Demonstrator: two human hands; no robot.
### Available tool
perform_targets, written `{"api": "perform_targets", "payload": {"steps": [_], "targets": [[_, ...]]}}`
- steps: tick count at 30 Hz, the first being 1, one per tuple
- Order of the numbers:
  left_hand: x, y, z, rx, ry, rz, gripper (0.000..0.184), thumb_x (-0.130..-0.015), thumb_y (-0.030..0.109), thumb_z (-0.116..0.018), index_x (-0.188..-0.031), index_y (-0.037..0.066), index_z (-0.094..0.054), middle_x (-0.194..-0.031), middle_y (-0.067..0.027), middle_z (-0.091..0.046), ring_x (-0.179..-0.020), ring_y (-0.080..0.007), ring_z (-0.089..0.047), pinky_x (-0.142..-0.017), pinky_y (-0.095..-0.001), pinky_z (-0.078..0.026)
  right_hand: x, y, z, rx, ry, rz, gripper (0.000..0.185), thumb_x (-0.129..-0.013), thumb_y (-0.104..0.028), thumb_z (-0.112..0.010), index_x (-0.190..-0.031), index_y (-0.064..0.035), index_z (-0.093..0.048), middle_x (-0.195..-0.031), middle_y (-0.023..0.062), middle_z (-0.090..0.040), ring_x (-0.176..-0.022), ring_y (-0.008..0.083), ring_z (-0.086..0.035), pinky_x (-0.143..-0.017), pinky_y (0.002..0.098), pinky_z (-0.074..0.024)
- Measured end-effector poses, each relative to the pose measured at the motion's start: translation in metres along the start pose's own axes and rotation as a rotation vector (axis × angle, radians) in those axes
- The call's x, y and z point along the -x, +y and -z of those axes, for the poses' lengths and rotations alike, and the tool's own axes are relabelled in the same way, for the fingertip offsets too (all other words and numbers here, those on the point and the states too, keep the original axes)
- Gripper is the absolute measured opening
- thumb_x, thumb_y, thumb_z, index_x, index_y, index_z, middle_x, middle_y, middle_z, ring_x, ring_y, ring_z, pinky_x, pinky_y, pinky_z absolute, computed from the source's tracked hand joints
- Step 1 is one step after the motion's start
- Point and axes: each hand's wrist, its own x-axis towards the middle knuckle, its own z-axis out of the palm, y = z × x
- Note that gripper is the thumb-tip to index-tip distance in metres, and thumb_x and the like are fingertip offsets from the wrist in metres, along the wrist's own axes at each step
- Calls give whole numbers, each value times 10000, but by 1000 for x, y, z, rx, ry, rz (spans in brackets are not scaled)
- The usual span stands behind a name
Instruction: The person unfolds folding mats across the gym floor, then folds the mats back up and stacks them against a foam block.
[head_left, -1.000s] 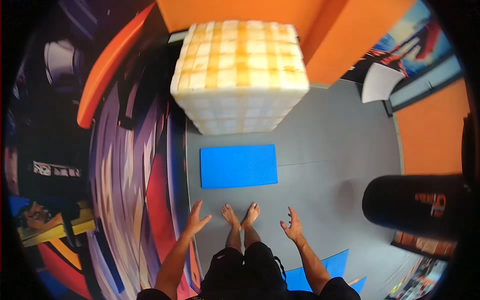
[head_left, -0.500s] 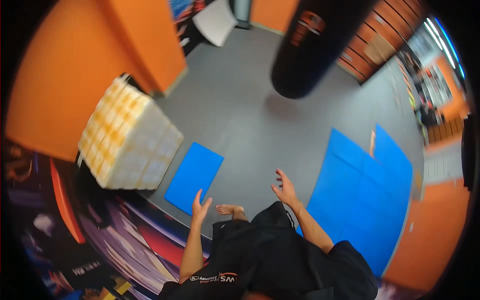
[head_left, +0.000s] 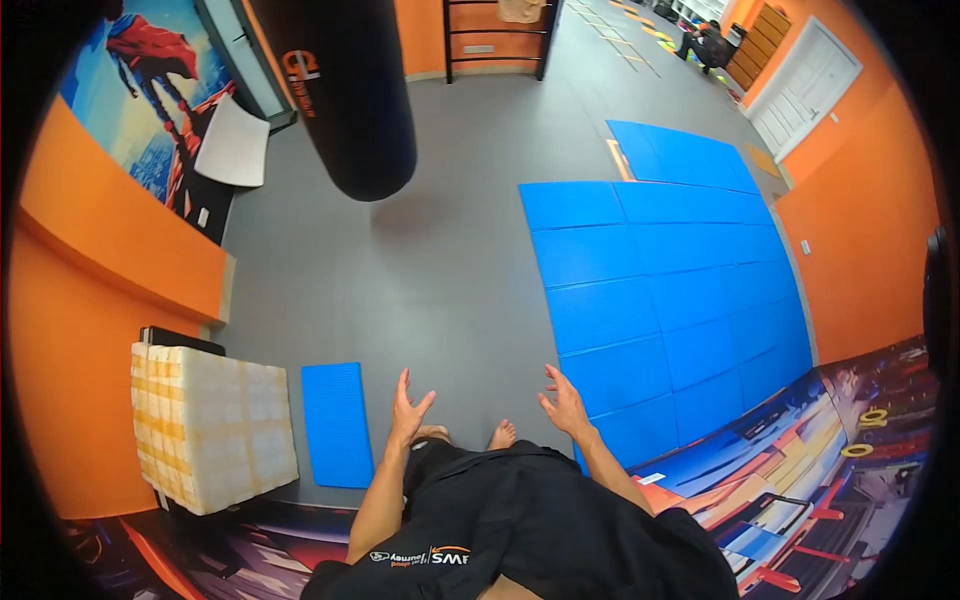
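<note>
Both the left hand [head_left: 406, 412] and the right hand [head_left: 568, 406] are empty and open, fingers loosely spread and slightly bent, held apart in front of the shirt [head_left: 560, 520]. Holding them like this goes best with relaxed wrists, level palms and the bare feet [head_left: 503, 434] clear of mat edges, which could catch a toe. The small mat [head_left: 337, 425] lies flat on the floor [head_left: 470, 300], left of the left hand, with the block [head_left: 235, 425] beyond it. The large mats [head_left: 690, 300] spread ahead and to the right of the right hand.
</note>
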Motion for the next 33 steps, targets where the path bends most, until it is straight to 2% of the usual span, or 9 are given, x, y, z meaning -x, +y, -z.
{"api": "perform_targets", "payload": {"steps": [3, 6, 8, 13, 18, 21, 23, 29, 33], "targets": [[-7, 3, -45, -86, -123, -26, 929, -819, 307, -802, -1562, 92, -288, -1573, -196, -357, -1444, -339, -368, -1076, -504, -424, 17, 8, 27, 13, 65, -34, 684, -860, -68, -700, -1475, -56, -401, -1361, 184, -569, -1050, 305, -660, -913, 418, -528], [-19, 24, -70, -152, -277, -118, 923, -814, 313, -802, -1558, 100, -300, -1576, -182, -355, -1439, -336, -375, -1056, -512, -442, 29, 13, 41, -13, 186, -73, 676, -864, -70, -697, -1475, -66, -410, -1360, 178, -575, -1061, 299, -660, -892, 415, -536], [-36, 41, -75, -166, -334, -148, 911, -813, 313, -801, -1554, 106, -314, -1573, -180, -359, -1437, -335, -377, -1056, -502, -446, 39, 19, 41, -14, 277, -95, 670, -873, -77, -690, -1484, -84, -413, -1373, 167, -575, -1086, 279, -657, -844, 406, -555], [-81, 70, -85, -178, -450, -204, 883, -821, 305, -796, -1546, 102, -334, -1574, -172, -360, -1442, -339, -365, -1074, -505, -431, 62, 9, 30, -60, 465, -282, 654, -879, -73, -683, -1477, -76, -419, -1365, 176, -583, -1078, 282, -663, -826, 404, -559], [-113, 96, -72, -166, -570, -238, 851, -846, 270, -781, -1548, 98, -332, -1574, -159, -359, -1449, -345, -346, -1096, -514, -411, 71, 6, -2, -29, 614, -360, 635, -876, -76, -685, -1461, -67, -437, -1358, 175, -586, -1081, 283, -663, -816, 407, -562], [-137, 97, -56, -104, -553, -217, 843, -843, 286, -781, -1536, 79, -348, -1570, -172, -366, -1440, -344, -367, -1070, -507, -429, 73, -9, -19, -26, 646, -412, 634, -870, -72, -685, -1456, -64, -444, -1356, 172, -585, -1071, 285, -660, -823, 404, -553], [-156, 95, -43, -30, -543, -173, 829, -854, 270, -774, -1535, 69, -346, -1575, -171, -357, -1444, -338, -362, -1073, -500, -430, 74, -25, -25, -58, 661, -474, 642, -864, -63, -682, -1459, -61, -443, -1354, 168, -587, -1051, 289, -657, -837, 399, -534], [-185, 103, -14, 37, -576, -153, 801, -873, 219, -759, -1534, 49, -338, -1575, -186, -345, -1448, -331, -357, -1083, -469, -436, 89, -28, -72, 25, 715, -497, 633, -869, -51, -673, -1458, -68, -440, -1366, 187, -570, -1090, 286, -657, -802, 394, -566], [-195, 104, -1, 63, -617, -117, 790, -882, 209, -752, -1535, 52, -336, -1575, -182, -348, -1446, -329, -360, -1087, -464, -436, 91, -52, -90, -2, 659, -565, 637, -872, -51, -669, -1463, -62, -433, -1372, 189, -566, -1098, 294, -655, -799, 387, -569]]}}
